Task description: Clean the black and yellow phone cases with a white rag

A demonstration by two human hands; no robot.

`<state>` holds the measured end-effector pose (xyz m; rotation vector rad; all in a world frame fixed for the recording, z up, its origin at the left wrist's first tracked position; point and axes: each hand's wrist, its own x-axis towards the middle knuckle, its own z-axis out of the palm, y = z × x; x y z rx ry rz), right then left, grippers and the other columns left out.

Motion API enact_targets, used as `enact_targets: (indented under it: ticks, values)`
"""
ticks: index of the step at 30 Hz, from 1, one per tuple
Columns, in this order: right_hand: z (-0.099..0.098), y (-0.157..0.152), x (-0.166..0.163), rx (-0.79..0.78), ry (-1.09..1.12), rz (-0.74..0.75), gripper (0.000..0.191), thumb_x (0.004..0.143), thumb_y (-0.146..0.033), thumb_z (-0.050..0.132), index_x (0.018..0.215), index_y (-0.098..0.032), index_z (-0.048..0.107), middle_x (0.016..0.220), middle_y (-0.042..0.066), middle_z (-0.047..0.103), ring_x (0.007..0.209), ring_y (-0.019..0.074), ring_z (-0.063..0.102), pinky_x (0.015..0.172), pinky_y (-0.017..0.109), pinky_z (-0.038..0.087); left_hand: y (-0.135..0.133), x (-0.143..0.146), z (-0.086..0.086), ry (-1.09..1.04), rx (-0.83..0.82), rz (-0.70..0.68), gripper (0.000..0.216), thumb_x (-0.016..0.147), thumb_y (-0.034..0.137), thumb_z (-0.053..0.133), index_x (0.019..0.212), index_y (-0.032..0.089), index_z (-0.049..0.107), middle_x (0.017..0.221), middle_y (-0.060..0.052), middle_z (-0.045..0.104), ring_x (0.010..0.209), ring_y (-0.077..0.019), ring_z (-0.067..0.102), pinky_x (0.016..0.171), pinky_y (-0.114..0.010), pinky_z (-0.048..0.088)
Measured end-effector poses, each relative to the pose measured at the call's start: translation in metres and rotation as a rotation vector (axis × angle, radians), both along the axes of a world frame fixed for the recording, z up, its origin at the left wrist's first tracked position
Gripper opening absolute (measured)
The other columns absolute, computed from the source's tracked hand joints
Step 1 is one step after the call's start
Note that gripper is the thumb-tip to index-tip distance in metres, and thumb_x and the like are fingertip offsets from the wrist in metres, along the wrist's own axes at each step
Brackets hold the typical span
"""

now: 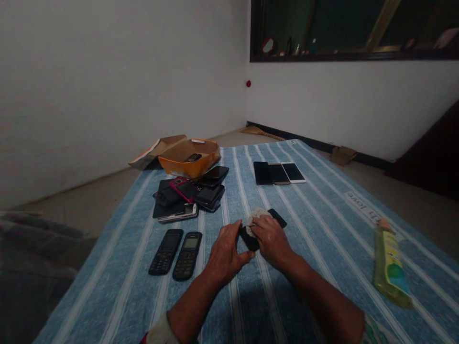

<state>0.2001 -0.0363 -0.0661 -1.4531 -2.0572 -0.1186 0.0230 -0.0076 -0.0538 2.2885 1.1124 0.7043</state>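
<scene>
From the head view, we see the left hand (225, 253) with thumb and fingers closed about the small black flat object, probably a phone (252, 242), at its near and left edges. The right hand (270, 239) has its fingers gathered on the crumpled off-white cloth or tissue (260, 213), pressed over the object's upper part.

We judge the black object light, stiff and rather slick, with a face that could scratch or crack if dropped; its side edges look the best place to hold. The wad seems soft and nearly weightless, easily pinched anywhere.

The black object lies between the two hands, low over the blue-and-white striped cloth (236, 191); fingers hide whether it touches it. Just beyond the right hand lies a black, flat, rounded rectangular piece (278, 218). To the left of the left hand, well apart from the grip, rest two dark keypad phones (187, 256), side by side.
</scene>
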Motion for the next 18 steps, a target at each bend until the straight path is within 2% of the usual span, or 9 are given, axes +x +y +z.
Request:
enact_targets:
  ticks: [4,6,8,12,15,18]
  values:
    - [-0.004,0.001,0.031,0.005,0.005,-0.209,0.026,0.088,-0.006,0.047,0.094,-0.018,0.07,0.109,0.01,0.066,0.102,0.0258,0.051,0.089,0.041,0.041,-0.001,0.0,0.003,-0.002,-0.013,-0.001,0.073,0.068,0.025,0.074,0.133,0.019,0.043,0.121,-0.011,0.058,0.115,-0.0302,0.053,0.099,-0.05,0.045]
    - [-0.005,-0.002,0.034,-0.002,0.003,-0.236,0.026,0.088,-0.006,0.048,0.093,-0.018,0.07,0.108,0.011,0.066,0.102,0.026,0.051,0.089,0.041,0.041,-0.002,0.0,0.004,-0.003,-0.016,0.009,0.072,0.068,0.023,0.074,0.133,0.018,0.043,0.118,-0.011,0.059,0.114,-0.0304,0.053,0.098,-0.05,0.046]
    - [-0.005,-0.005,0.025,-0.005,0.006,-0.173,0.025,0.088,-0.006,0.049,0.093,-0.018,0.07,0.108,0.01,0.066,0.103,0.0259,0.05,0.09,0.04,0.041,-0.002,0.001,0.004,-0.012,-0.016,0.016,0.072,0.068,0.023,0.073,0.133,0.018,0.043,0.118,-0.011,0.059,0.114,-0.0303,0.054,0.098,-0.051,0.046]
    - [0.003,-0.006,-0.007,-0.054,0.009,0.06,0.02,0.087,-0.008,0.054,0.093,-0.019,0.069,0.107,0.008,0.065,0.102,0.0242,0.05,0.089,0.039,0.041,-0.001,0.003,0.001,-0.03,0.0,0.035,0.072,0.068,0.022,0.071,0.133,0.02,0.042,0.12,-0.01,0.059,0.114,-0.0299,0.054,0.099,-0.051,0.046]
    - [0.01,-0.004,-0.018,-0.083,0.016,0.085,0.017,0.088,-0.009,0.056,0.09,-0.019,0.07,0.105,0.007,0.066,0.101,0.0236,0.051,0.087,0.039,0.041,-0.001,0.003,-0.001,-0.03,0.017,0.043,0.071,0.068,0.02,0.069,0.134,0.02,0.041,0.119,-0.009,0.06,0.115,-0.0296,0.054,0.099,-0.05,0.047]
    - [0.011,-0.007,-0.014,-0.113,0.021,0.095,0.018,0.088,-0.01,0.056,0.093,-0.02,0.07,0.109,0.007,0.065,0.105,0.0242,0.05,0.09,0.04,0.041,-0.001,0.003,-0.001,-0.032,0.029,0.038,0.07,0.069,0.022,0.069,0.133,0.02,0.042,0.118,-0.009,0.061,0.113,-0.0295,0.055,0.097,-0.049,0.048]
